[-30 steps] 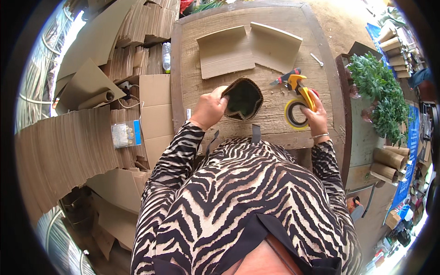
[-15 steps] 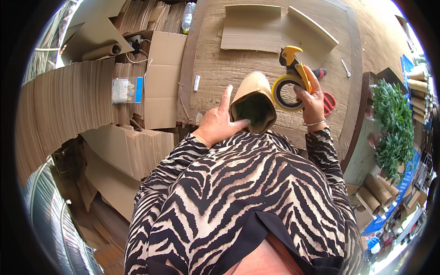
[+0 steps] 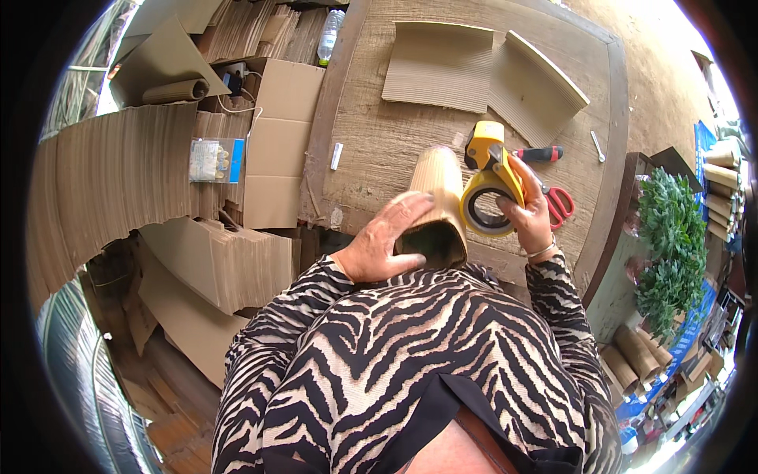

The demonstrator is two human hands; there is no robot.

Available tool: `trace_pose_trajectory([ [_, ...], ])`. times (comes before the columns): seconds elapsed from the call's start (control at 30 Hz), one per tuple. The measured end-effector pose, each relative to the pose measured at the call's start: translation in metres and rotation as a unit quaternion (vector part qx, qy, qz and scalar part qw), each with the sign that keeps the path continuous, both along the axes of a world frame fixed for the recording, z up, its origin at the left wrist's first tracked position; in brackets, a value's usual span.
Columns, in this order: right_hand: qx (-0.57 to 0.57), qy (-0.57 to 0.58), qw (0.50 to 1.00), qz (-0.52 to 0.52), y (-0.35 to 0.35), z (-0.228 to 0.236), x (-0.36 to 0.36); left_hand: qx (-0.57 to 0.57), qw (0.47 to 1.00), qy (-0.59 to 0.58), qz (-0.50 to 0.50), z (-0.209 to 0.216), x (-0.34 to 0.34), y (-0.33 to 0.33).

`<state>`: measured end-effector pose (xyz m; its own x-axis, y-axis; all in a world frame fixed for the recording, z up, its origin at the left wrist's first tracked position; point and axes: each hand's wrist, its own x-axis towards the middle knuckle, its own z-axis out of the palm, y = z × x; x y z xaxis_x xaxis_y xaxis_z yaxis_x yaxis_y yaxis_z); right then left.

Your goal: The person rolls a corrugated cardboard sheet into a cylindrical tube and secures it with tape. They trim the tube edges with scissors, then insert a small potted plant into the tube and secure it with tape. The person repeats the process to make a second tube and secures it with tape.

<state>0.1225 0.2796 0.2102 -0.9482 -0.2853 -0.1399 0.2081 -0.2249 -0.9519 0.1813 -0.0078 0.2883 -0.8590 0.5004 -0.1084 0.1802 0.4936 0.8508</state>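
Note:
My left hand [image 3: 384,243] grips a ribbed cardboard tube [image 3: 439,175] from its left side, fingers over the top and thumb at the near rim. The tube lies against my body, its open end facing me; the inside is dark, with something greenish that I cannot make out. Closed round a yellow tape dispenser [image 3: 485,146] is my right hand [image 3: 529,209]. Its roll of tape [image 3: 491,212] hangs right beside the tube. Scissors with red handles [image 3: 560,207] lie just right of that hand, near a black-and-red handled tool [image 3: 540,154].
Two corrugated cardboard sheets [image 3: 439,66] lie on the far part of the wooden table [image 3: 363,150]. Stacked cardboard [image 3: 118,178] fills the left, with a plastic bottle [image 3: 330,35] at the back. Green leafy foliage [image 3: 671,245] and cardboard rolls [image 3: 634,351] stand at the right.
The tape dispenser has come down and left, nearer me, its head now turned away over the tube. My left hand's fingers have folded onto the tube. The view has shifted slightly.

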Motion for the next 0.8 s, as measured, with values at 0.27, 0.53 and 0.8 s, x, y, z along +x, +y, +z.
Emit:
trace_pose_trajectory([
  [0.27, 0.011, -0.019, 0.997, 0.08, 0.002, 0.005, 0.002, 0.332, 0.852, -0.328, 0.239, -0.025, -0.052, 0.016],
  [0.53, 0.19, 0.115, 0.952, 0.21, 0.017, 0.031, -0.019, 0.425, 0.766, -0.356, 0.325, -0.038, -0.074, 0.01],
  [0.8, 0.191, 0.026, 0.945, 0.263, 0.026, 0.034, -0.036, 0.253, 0.837, -0.335, 0.351, -0.05, -0.034, -0.065],
])
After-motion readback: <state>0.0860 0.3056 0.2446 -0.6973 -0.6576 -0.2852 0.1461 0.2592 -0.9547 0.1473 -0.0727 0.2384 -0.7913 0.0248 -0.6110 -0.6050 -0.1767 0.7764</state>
